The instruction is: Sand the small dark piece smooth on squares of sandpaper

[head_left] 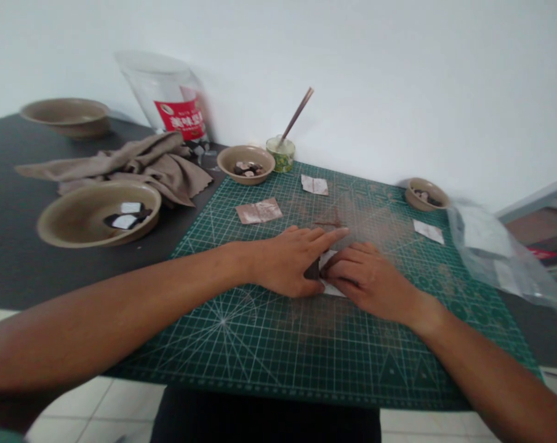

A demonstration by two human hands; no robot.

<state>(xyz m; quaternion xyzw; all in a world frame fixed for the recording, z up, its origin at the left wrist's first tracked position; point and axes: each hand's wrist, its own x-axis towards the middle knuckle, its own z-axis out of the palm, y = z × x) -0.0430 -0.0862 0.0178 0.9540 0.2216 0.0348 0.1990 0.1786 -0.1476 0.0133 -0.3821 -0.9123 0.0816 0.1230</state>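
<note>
My left hand (292, 261) lies palm down on the green cutting mat (223, 323), its fingers stretched out and its thumb apart. Between that thumb and forefinger a dark flat piece (312, 271) shows, mostly covered. White paper (332, 288) lies beneath the fingertips of both hands. My right hand (375, 280) is closed in a pinch over this paper, beside the dark piece; what its fingertips grip is hidden. Just beyond the hands are a brown-smeared paper square (260, 211), a white paper square (314, 185) and thin brown strips (328, 223).
Bowls with small dark and pale pieces (245, 155) (426, 194) stand behind the mat. To the left are a larger bowl (66, 218), a crumpled brown cloth (144, 163) and a clear plastic jar (144, 86). A green-patterned cup (282, 157) holds a stick; a plastic bag (490, 246) lies right.
</note>
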